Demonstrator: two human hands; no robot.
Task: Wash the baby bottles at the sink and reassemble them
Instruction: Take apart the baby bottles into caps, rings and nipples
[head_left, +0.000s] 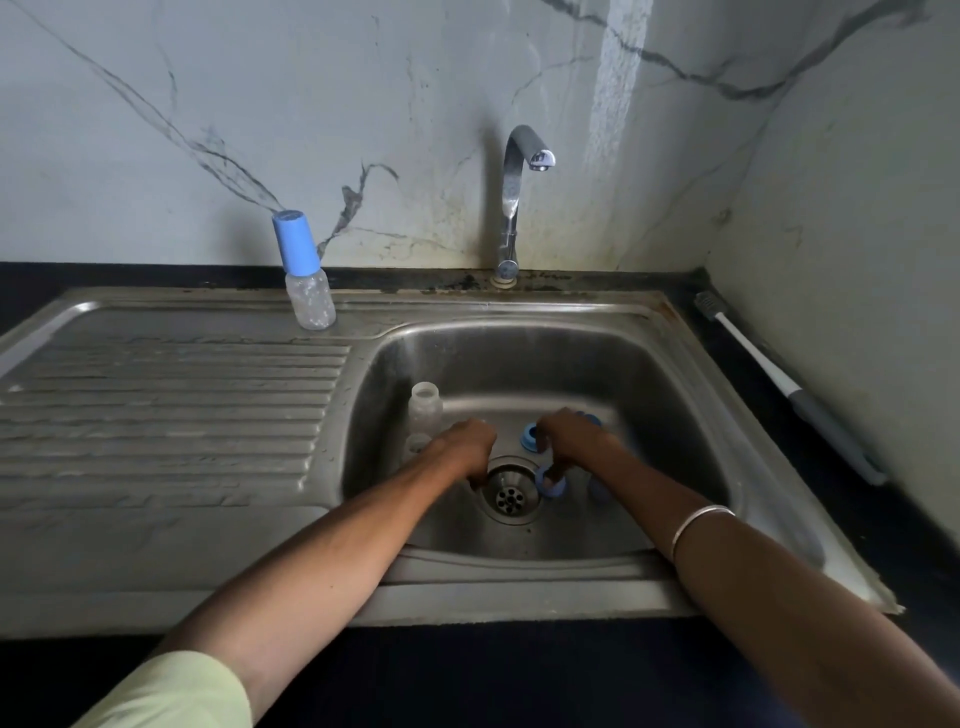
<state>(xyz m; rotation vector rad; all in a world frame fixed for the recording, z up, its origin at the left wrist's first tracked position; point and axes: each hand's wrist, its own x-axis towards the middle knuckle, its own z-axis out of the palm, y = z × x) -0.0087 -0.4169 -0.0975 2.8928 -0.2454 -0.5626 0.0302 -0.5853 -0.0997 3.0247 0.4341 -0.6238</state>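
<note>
On your dark counter (737, 332), frame right, a bottle brush (779, 379) lies beside the steel sink (171, 395).

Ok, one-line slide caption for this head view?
Both hands reach into the steel sink among loose bottle parts; one capped baby bottle stands beside the dry tap.

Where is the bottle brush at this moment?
In the head view, the bottle brush lies on the dark counter to the right of the sink, along the right wall, with its bristle end toward the back corner.
</note>
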